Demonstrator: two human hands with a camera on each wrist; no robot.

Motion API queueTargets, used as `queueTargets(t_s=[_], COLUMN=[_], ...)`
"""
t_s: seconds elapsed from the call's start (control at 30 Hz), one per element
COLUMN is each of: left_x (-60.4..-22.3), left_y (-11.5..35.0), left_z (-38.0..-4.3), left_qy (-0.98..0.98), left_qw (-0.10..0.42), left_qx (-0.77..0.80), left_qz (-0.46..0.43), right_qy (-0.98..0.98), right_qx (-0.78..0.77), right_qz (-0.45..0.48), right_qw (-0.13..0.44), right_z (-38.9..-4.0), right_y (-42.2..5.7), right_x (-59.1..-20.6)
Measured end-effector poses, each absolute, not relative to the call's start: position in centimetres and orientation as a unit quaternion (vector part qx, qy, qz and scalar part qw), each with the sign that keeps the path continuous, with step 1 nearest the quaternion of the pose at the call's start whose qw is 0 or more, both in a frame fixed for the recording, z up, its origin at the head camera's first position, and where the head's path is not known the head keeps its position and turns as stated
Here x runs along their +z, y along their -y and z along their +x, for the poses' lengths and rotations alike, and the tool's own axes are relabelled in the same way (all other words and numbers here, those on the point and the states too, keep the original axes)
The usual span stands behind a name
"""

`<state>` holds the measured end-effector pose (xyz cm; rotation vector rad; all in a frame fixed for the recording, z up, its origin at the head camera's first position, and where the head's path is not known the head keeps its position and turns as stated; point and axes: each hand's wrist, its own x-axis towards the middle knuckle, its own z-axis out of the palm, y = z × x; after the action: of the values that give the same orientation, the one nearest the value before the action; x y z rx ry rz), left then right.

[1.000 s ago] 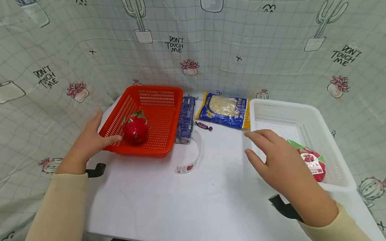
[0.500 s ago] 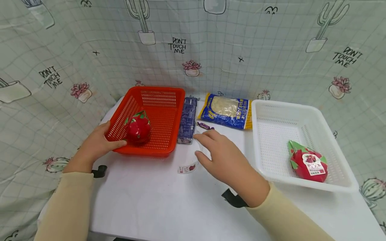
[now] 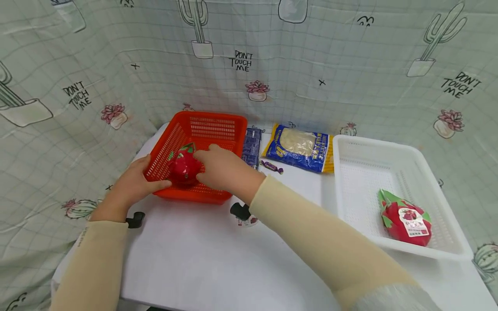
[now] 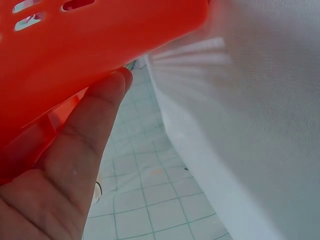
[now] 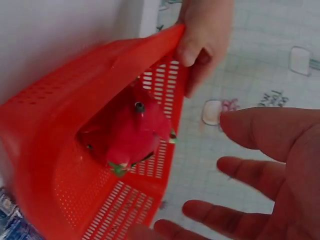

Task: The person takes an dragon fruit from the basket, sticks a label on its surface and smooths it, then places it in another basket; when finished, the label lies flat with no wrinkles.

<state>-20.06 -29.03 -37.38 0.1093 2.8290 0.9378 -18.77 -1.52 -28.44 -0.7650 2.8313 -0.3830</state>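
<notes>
"What took up most of the head view?"

"A printed cloth (image 3: 288, 52), along the top and sides. Next came a white table (image 3: 218, 268), reaching the bottom edge."

"And on it?"

"A white basket (image 3: 362, 172) at the right of the frame, then a red basket (image 3: 212, 128) left of centre."

"Next in size?"

"A blue-and-yellow bag (image 3: 298, 149), above centre, just beside the white basket."

"What about the hands?"

"The right hand (image 3: 225, 169), near the centre, was over the red basket; its thumb and fingers were spread well apart and held nothing. The left hand (image 3: 134, 185), farther left, gripped the red basket's near left corner, thumb and fingers closed on the rim."

"Anything smaller?"

"A dark blue packet (image 3: 252, 149), partly hidden, beside the red basket. A labelled fruit (image 3: 408, 222) lay in the white basket, lower right."

"And the shiny fruit (image 3: 183, 167)?"

"Inside the red basket, left of centre; the right wrist view showed a gap between it and the right fingertips. Smallest was a purple candy (image 3: 271, 167), below the bag."
</notes>
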Motion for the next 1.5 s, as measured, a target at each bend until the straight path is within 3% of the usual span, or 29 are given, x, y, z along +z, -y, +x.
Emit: queueTargets(t_s=[0.33, 0.63, 1.5], left_x=[-37.3, -37.5, -37.1], left_y=[28.7, 29.1, 28.9], left_z=[-19.7, -19.9, -19.6], left_qy=[-0.937, -0.937, -0.944], left_qw=[0.084, 0.081, 0.086], left_qx=[0.336, 0.337, 0.316], left_qz=[0.035, 0.037, 0.029], right_qy=[-0.934, -0.918, -0.915], right_qx=[-0.093, -0.065, -0.072], right_qz=[-0.307, -0.325, -0.356], right_qw=[0.159, 0.218, 0.175], right_z=[-22.4, -23.5, -23.6], right_y=[5.3, 7.0, 4.7], right_x=[-29.5, -29.9, -31.3])
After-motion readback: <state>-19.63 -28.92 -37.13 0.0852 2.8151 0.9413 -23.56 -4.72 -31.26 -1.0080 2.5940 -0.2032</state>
